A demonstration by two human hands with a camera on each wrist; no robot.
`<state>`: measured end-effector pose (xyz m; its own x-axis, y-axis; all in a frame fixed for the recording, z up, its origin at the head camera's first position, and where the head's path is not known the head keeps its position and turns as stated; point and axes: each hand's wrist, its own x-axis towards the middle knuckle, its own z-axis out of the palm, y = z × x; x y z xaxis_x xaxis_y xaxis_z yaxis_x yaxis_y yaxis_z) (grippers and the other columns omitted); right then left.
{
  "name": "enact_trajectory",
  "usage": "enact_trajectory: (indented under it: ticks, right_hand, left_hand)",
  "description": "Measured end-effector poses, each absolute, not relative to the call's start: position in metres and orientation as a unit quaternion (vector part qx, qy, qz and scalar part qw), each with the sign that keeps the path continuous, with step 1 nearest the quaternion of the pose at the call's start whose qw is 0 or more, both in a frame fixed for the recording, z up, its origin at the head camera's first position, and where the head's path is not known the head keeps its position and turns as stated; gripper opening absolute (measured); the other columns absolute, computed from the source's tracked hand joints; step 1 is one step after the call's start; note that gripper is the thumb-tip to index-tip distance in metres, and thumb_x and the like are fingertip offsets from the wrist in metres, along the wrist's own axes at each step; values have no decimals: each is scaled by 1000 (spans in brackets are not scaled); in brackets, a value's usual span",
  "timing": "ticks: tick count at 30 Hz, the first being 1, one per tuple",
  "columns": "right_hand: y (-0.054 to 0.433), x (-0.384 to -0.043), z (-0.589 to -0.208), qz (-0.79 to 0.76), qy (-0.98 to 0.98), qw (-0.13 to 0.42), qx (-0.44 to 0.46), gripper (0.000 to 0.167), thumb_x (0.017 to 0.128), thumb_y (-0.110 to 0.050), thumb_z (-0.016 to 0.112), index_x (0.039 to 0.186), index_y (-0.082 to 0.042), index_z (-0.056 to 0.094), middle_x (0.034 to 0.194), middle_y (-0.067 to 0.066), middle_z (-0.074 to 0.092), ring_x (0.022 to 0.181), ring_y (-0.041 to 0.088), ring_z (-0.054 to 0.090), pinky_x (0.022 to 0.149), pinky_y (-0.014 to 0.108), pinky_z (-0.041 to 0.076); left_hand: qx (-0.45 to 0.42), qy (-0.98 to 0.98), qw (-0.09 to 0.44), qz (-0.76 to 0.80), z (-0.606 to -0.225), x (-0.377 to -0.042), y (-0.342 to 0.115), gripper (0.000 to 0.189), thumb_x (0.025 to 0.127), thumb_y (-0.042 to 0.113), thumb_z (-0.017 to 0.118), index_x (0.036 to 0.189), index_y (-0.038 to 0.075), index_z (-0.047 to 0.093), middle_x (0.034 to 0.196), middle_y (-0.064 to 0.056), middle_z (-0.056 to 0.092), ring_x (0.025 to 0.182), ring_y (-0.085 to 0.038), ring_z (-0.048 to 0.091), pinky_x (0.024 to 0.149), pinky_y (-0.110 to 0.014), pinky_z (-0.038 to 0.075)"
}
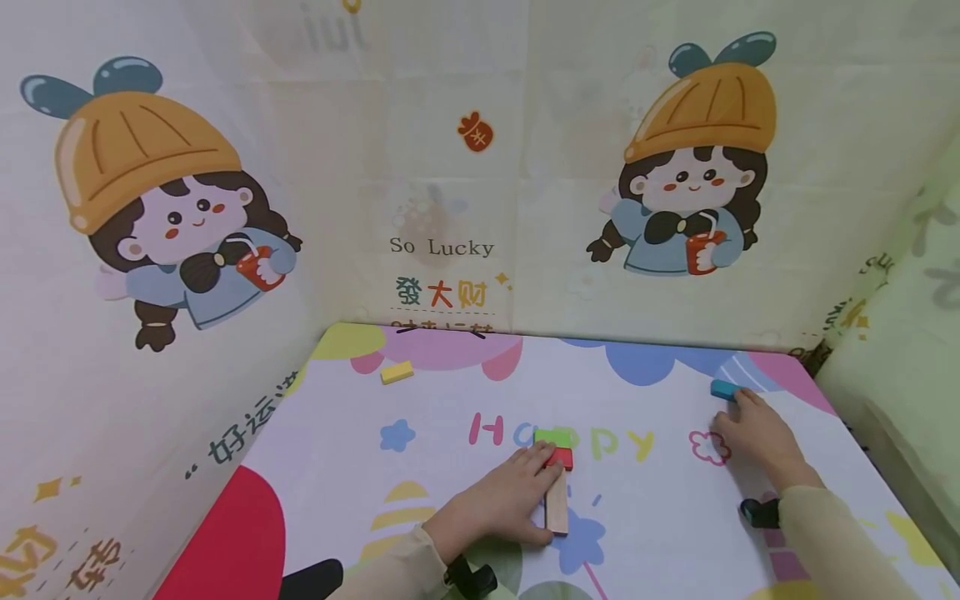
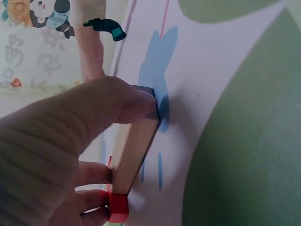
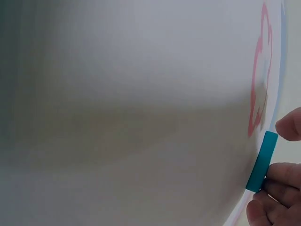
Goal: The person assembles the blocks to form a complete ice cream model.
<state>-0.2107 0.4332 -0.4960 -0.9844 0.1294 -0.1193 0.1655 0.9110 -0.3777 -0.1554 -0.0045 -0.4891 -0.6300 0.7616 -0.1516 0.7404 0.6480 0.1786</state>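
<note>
A green block (image 1: 553, 437), a red block (image 1: 561, 458) and a long plain wooden block (image 1: 557, 502) lie in a line on the printed mat. My left hand (image 1: 504, 497) holds the wooden block, its thumb against the near end. In the left wrist view, other fingers of that hand touch the side of the red block (image 2: 118, 207). At the far right, my right hand (image 1: 765, 437) reaches a blue block (image 1: 724, 389), fingertips at its right end. The right wrist view shows the blue block (image 3: 262, 161) beside the fingers, the thumb seemingly apart from it.
A yellow block (image 1: 397, 372) lies at the back left of the table mat (image 1: 465, 400). Behind the table hangs a printed cloth (image 1: 555, 283), with cloth along both sides too. A black object (image 1: 311, 579) shows at the lower left.
</note>
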Motion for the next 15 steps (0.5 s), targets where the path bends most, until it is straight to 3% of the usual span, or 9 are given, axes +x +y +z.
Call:
enact_trajectory:
  ticks: [6, 15]
  right_hand:
    - [414, -209, -488, -181, 979, 60, 69, 83, 97, -39, 55, 147, 23, 30, 153, 46, 24, 138, 67, 25, 111, 76, 28]
    - [388, -211, -486, -158, 985, 48, 46, 76, 95, -33, 54, 144, 23, 38, 151, 45, 32, 137, 65, 32, 109, 74, 35]
  left_hand:
    - [416, 901, 108, 53, -490, -156, -4, 93, 88, 59, 70, 162, 14, 35, 172, -4, 23, 159, -20, 21, 129, -38, 22]
    - [416, 900, 118, 58, -483, -156, -4, 92, 88, 57, 71, 161, 13, 36, 172, -5, 24, 159, -20, 22, 129, -38, 23]
